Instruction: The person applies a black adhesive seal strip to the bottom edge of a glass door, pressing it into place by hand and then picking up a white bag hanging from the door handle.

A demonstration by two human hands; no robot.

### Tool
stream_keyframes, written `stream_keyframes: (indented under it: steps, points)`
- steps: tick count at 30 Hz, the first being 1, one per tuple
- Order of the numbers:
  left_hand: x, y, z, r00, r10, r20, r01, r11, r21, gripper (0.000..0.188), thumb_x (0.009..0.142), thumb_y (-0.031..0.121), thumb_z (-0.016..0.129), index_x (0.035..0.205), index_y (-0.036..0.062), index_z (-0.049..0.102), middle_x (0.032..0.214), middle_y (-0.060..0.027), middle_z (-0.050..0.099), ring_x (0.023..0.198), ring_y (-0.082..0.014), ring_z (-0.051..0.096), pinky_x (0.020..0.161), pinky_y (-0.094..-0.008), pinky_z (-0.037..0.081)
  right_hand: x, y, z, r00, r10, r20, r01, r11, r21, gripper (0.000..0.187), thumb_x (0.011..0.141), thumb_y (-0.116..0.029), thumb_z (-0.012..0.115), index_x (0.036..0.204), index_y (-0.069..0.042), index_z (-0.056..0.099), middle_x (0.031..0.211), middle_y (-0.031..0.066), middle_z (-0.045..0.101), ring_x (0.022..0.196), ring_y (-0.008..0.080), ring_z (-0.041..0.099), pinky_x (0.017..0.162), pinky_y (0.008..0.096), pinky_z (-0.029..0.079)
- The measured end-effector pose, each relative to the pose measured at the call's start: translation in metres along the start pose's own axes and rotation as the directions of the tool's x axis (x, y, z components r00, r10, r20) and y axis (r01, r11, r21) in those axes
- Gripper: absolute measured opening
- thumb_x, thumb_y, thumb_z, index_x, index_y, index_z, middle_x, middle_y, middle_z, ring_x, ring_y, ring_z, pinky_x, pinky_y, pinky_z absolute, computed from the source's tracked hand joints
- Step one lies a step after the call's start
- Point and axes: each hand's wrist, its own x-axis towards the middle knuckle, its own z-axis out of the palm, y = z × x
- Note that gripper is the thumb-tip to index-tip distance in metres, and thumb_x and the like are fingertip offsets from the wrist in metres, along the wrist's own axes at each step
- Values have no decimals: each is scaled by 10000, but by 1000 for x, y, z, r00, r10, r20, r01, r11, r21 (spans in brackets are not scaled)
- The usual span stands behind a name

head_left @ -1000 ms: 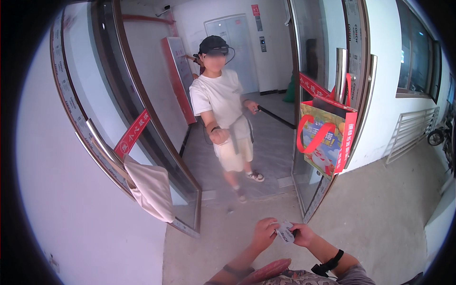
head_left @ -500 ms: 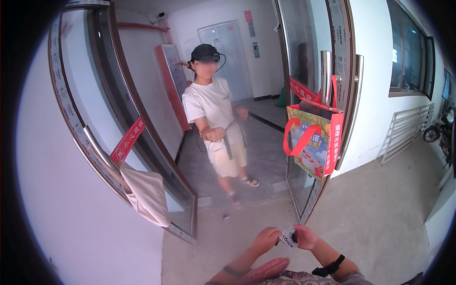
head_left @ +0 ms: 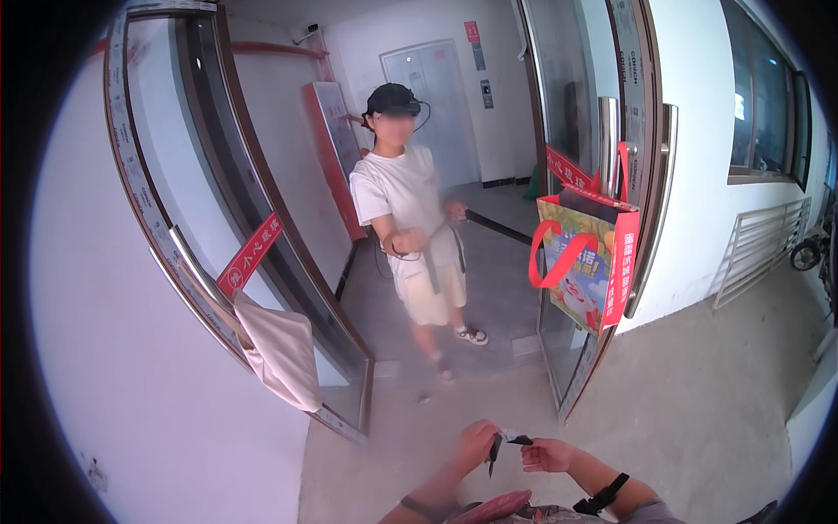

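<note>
Concrete entrance, glass doors open, colourful bag hanging on door handle. Left hand and right hand both pinch small dark packet between them at chest height; tearing apparently begun, not finished.

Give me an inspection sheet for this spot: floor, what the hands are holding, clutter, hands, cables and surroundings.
Surface: bare grey concrete floor at a doorway.
Job's things: small dark strip-like item pinched between both hands; its kind cannot be told.
Clutter: white cloth draped on the left door handle; colourful gift bag hung on the right door handle.
Grippers: left hand and right hand both pinch the item; black band on the right wrist.
Cables: nothing seen by the hands.
Surroundings: two open glass doors; a person in white top and dark cap stands inside; elevator door behind.
</note>
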Motion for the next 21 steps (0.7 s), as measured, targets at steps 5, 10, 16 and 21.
stream_keyframes:
  steps: [5, 10, 16, 21]
  points:
    - [2, 11, -18, 989, 66, -130, -66, 998, 0, 142, 632, 13, 561, 764, 54, 526, 740, -83, 514, 673, -262, 518, 576, -342, 423, -3, -19, 32, 999, 0, -39, -2, 999, -55, 154, 809, -157, 462, 913, -48, 494, 880, 82, 564, 821, 199, 558, 759, 387, 450]
    - [-18, 11, -27, 991, 2, -135, -1, 1000, 4, 140, 639, 45, 582, 769, 60, 531, 728, -77, 522, 633, -256, 519, 549, -336, 423, -9, -25, 58, 997, -71, -27, 65, 980, -188, 133, 773, -39, 490, 905, -55, 485, 896, 65, 557, 826, 189, 561, 762, 353, 459]
    - [-47, 15, -53, 980, 66, 188, -74, 997, 38, 119, 694, 126, 578, 796, 74, 544, 759, -76, 524, 672, -254, 523, 571, -330, 427, -22, -13, 89, 973, -208, -101, 181, 956, -230, 155, 756, -33, 510, 907, -63, 487, 876, 53, 544, 821, 177, 547, 700, 299, 454]
    - [-37, 14, -72, 995, 71, 73, -61, 990, -126, 189, 755, 118, 489, 917, 22, 511, 929, -144, 509, 879, -305, 488, 752, -359, 399, -23, -30, 140, 915, -401, 30, 400, 900, -172, 178, 748, -61, 536, 922, -62, 498, 885, 46, 537, 845, 163, 537, 722, 297, 451]
